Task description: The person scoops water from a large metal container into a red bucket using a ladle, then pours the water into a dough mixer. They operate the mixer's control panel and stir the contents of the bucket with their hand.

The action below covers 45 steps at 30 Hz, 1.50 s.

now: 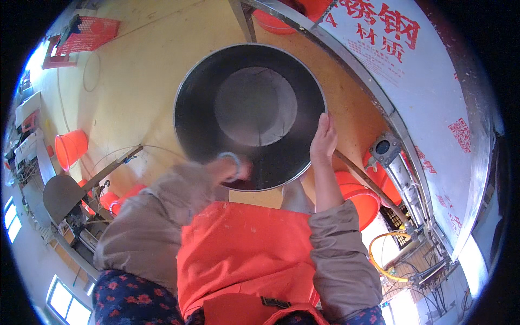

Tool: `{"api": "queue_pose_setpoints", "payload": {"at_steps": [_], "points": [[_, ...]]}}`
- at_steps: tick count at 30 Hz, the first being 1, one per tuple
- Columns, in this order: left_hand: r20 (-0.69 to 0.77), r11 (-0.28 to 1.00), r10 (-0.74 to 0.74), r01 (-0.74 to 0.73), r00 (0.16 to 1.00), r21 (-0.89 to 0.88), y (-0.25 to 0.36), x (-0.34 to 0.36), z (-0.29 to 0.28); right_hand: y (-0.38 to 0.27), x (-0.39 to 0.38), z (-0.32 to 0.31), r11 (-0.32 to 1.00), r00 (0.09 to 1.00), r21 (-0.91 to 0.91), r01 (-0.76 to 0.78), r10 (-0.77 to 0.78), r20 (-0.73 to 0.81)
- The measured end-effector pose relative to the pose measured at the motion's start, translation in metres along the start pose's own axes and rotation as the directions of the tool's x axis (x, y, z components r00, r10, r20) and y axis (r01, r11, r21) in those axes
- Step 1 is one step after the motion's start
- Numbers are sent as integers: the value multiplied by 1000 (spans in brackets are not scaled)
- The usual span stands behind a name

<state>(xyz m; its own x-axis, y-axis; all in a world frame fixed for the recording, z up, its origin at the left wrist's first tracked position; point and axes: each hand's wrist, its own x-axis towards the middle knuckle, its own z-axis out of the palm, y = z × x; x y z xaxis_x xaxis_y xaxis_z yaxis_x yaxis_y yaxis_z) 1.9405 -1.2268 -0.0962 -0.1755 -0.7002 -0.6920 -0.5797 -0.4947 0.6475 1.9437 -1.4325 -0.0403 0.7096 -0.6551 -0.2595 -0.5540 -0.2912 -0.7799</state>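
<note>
A large round dark pan (197, 108) with a shiny rim and a paler centre is held over my lap, above my red apron (244, 233). My right hand (325, 140) grips the pan's right rim, thumb along the edge. My left hand (230, 170) is blurred by motion at the pan's near inner left side, closed around a pale blue-grey curved object (234, 158) that I cannot make out.
A pale metal panel (428, 86) with red printing curves along the right, beside a metal cylinder (398, 173) and hoses. Red buckets (70, 149) and a red basket (92, 35) lie on the yellow floor (135, 76). Machinery (67, 197) stands at the left.
</note>
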Motion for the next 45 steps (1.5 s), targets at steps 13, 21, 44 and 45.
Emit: {"api": "queue_pose_setpoints", "payload": {"at_steps": [13,21,44,45], "points": [[115,588,-114,160,987,-793,39,-39,-58,5,1,1,1000,1000,3,12,-12,0],[246,563,-204,319,948,-762,29,-20,-35,2,0,1,999,999,-25,28,-29,-30],[-37,203,-201,5,979,-979,53,-29,-47,8,1,3,999,999,-20,40,-40,-20],[48,328,-255,133,966,-935,45,-34,-44,8,1,2,999,999,-17,39,-39,-3]]}}
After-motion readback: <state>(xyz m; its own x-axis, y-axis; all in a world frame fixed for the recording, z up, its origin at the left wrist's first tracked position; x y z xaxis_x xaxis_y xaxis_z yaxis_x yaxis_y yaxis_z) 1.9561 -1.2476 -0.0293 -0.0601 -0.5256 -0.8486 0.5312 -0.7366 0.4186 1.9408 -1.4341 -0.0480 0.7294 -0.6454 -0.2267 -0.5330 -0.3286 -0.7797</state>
